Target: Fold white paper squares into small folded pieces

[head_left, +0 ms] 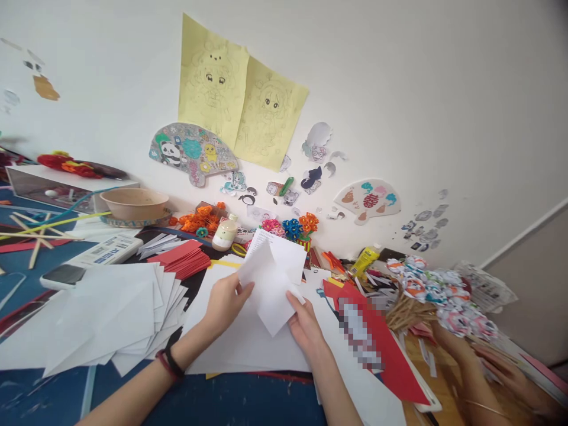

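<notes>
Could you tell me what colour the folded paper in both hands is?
The folded paper is white, seen in the head view.

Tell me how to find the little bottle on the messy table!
Start at the two yellow drawings on the wall and drop down to the table's back edge. Between the orange paper flowers and the scissors' yellow handle stands a small cream bottle, the only bottle among the paper.

left hand [226, 303] and right hand [306, 328] pinch a folded white paper [273, 284] above white sheets [248, 343].
</notes>
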Available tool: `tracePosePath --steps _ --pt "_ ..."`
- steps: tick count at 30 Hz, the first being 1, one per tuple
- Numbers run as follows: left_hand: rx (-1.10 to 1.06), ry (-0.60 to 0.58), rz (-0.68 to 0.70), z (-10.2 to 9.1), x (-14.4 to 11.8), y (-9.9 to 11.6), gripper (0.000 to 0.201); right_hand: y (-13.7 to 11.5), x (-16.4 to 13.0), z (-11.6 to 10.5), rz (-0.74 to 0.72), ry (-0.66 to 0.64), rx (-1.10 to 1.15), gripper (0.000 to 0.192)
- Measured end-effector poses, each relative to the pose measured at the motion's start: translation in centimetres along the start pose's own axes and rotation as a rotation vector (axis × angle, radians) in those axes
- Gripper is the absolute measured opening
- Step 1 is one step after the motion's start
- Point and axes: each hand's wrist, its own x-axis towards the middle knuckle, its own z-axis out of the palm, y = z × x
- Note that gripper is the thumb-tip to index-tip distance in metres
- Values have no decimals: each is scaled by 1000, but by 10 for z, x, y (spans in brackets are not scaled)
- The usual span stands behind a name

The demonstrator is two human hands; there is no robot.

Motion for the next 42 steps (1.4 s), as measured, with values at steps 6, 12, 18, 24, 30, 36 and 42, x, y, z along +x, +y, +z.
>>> tracePosePath --steps 6,12,18,24,30,36,42 --pt "550 -81 373 7 -15 11 65 -3 -4 12 -49 -52 -51 35" --pt "673 -136 398 18 -17 11 79 -1 -6 15 13 -110 -88 39" --pt "472 -170 294 16 -19 8 82 -2 -2 7 -5 -108 -59 38" --pt "86 -181 142 16 -15 8 60 0 0 1 13 -38 -145 38" --pt "252 -67 289 3 -12 12 65 -2 -3 3 31 -59 -175 44" --pt "667 -107 466 6 -14 6 64 -4 -7 7 47 -96 -165 46" --pt "706 -122 447 20 -22 4 64 -5 -11 13 52 -125 -193 51"
